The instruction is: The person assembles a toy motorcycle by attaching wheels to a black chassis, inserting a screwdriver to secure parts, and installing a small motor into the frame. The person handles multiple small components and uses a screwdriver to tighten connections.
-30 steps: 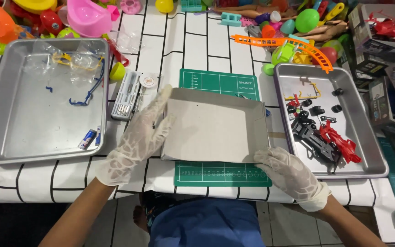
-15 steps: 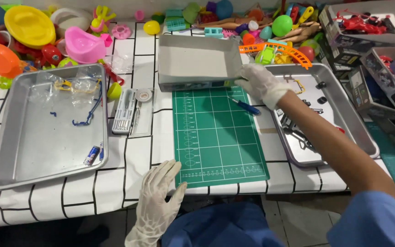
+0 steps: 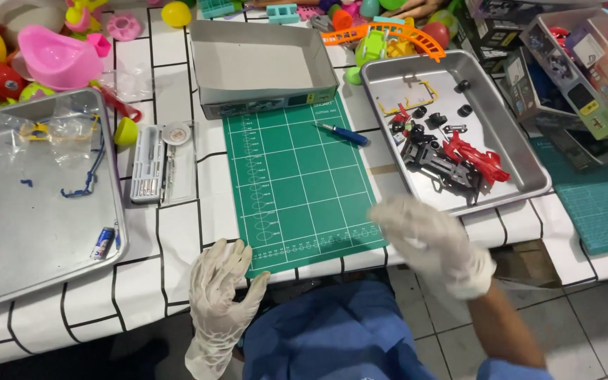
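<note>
Both gloved hands are empty – the left hand [image 3: 218,295] rests spread at the table's near edge, the right hand [image 3: 434,243] hovers open and blurred beside the green cutting mat [image 3: 297,190]. The blue screwdriver [image 3: 343,133] lies at the mat's far right corner; best approached slowly, fingers pinching its handle.

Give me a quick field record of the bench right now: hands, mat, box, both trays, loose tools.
left hand: gloved, empty, at the table's near edge, fingers spread
right hand: gloved, empty, blurred, above the mat's near right corner
mat: green, bare except a blue screwdriver at its far right
box: grey, open, empty, at the mat's far edge
right tray: red and black toy car parts, small wheels
left tray: clear bag, blue wire, battery
tool case: left of the mat
</note>
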